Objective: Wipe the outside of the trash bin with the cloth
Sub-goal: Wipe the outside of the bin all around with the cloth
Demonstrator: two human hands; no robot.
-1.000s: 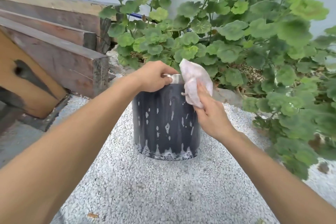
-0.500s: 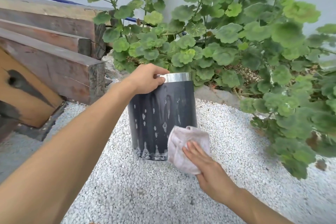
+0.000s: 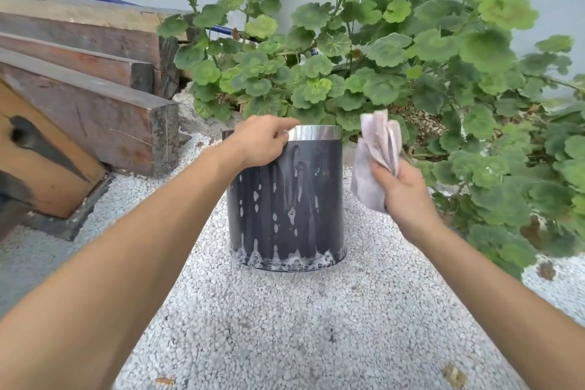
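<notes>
**Bin steadied at the rim, cloth held off the wall**

The trash bin (image 3: 286,199) stands upright on the gravel ground (image 3: 285,326) in the middle of the view, its dark wall streaked with foam. The left hand (image 3: 262,141) holds the metal rim at 10 o'clock, fingers (image 3: 280,127) curled over the edge, probably so the bin does not slide under rubbing. The right hand (image 3: 403,191) is at 3 o'clock of the bin, apart from the wall. Its fingers (image 3: 384,175) pinch the bunched cloth (image 3: 375,152), likely to prepare a new stroke.
</notes>
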